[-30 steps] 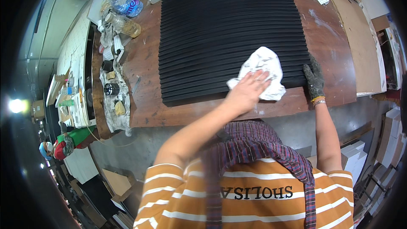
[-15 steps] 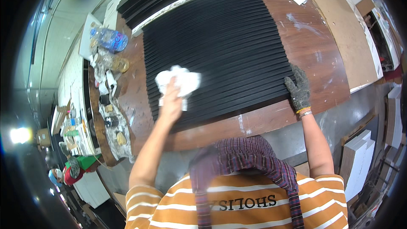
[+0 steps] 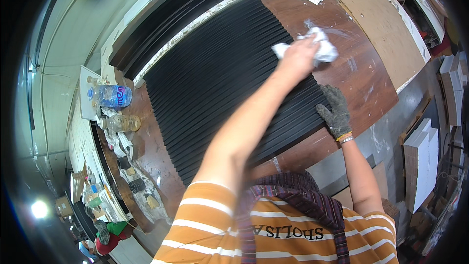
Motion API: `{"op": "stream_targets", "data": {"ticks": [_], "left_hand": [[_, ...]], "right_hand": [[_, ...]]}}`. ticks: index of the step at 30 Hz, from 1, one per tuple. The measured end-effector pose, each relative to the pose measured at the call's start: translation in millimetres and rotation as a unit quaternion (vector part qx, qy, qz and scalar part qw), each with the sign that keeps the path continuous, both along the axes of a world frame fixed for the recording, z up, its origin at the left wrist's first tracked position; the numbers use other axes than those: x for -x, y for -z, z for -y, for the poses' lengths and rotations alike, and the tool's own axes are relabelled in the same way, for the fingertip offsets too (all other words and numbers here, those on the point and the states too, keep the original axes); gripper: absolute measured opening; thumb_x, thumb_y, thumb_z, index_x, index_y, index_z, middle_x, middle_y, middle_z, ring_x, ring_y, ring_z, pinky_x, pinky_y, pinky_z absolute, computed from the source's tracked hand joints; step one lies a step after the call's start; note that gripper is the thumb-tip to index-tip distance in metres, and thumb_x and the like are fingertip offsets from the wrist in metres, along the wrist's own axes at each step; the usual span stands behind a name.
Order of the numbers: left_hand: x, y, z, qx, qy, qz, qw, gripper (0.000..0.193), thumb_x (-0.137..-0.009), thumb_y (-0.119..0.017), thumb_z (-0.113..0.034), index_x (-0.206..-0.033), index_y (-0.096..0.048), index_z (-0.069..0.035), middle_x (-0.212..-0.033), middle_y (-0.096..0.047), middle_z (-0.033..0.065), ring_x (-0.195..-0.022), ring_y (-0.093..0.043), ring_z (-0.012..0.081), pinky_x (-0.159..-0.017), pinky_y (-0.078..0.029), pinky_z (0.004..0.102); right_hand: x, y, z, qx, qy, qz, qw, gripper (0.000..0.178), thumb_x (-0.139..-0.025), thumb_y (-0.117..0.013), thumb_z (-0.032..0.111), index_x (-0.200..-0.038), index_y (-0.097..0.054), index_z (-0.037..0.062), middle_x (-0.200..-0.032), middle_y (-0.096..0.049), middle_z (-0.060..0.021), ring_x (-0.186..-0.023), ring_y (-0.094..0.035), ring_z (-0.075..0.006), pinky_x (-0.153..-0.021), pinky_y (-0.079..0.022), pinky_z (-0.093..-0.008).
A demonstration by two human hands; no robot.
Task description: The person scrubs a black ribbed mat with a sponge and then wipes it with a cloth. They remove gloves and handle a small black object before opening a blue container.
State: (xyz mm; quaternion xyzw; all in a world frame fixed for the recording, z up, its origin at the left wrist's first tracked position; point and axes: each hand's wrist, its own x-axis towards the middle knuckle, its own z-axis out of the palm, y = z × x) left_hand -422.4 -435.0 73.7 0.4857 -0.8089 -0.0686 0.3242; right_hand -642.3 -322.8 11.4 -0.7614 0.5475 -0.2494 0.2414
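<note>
A black ribbed panel (image 3: 220,78) lies flat on the brown wooden table (image 3: 364,71). Bare and stretched across the panel, my left hand (image 3: 299,58) grips a crumpled white cloth (image 3: 325,46) at the panel's right edge; part of the cloth spreads over the bare wood. My right hand (image 3: 335,112), in a dark grey knitted glove, rests at the panel's near right corner. Its thumb lies on the ribs and stands apart from the other fingers.
More black strips (image 3: 166,24) lie beyond the panel. To the left stand a clear blue-labelled bottle (image 3: 115,96) and a yellowish bottle (image 3: 124,123), with a black round item (image 3: 137,185) nearer. A brown board (image 3: 376,24) is at the right; white-faced boards (image 3: 422,159) lean below.
My left hand has swept the cloth from the panel's left part across to its right edge. My gloved right hand keeps its place at the corner. The view has turned somewhat.
</note>
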Motion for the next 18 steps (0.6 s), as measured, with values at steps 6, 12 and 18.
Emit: {"op": "stream_targets", "data": {"ticks": [6,12,18], "left_hand": [[-248,44,-210,-0.100,-0.170,0.104,0.975,0.052,-0.084,-0.056,0.010,-0.132,-0.066,-0.007,-0.143,-0.062,0.0133,-0.136,-0.056,0.0317,-0.117,-0.042,0.0461],[-384,-10,-391,-0.180,-0.532,0.046,0.826,0.041,-0.092,-0.049,0.006,-0.129,-0.067,0.003,-0.125,-0.070,0.0243,-0.115,-0.069,0.0339,-0.103,-0.050,0.0377],[-325,-17,-259,-0.088,-0.415,-0.140,0.895,0.039,-0.094,-0.049,0.008,-0.131,-0.065,0.006,-0.130,-0.069,0.0205,-0.120,-0.066,0.0258,-0.104,-0.048,0.0334]], "right_hand": [[-3,-7,0,-0.043,-0.008,0.007,0.999,0.061,-0.087,-0.076,0.029,-0.144,-0.060,0.0148,-0.148,-0.055,-0.0168,-0.144,-0.041,-0.0380,-0.121,-0.031,-0.0475],[-7,-26,30,-0.202,0.026,0.199,0.959,0.071,-0.095,-0.072,0.033,-0.154,-0.045,0.0023,-0.156,-0.048,-0.0171,-0.145,-0.045,-0.0265,-0.120,-0.033,-0.0375],[-94,-49,119,-0.004,-0.058,-0.042,0.997,0.073,-0.097,-0.065,0.043,-0.156,-0.041,0.0085,-0.164,-0.035,-0.0180,-0.152,-0.032,-0.0318,-0.124,-0.028,-0.0415]]}}
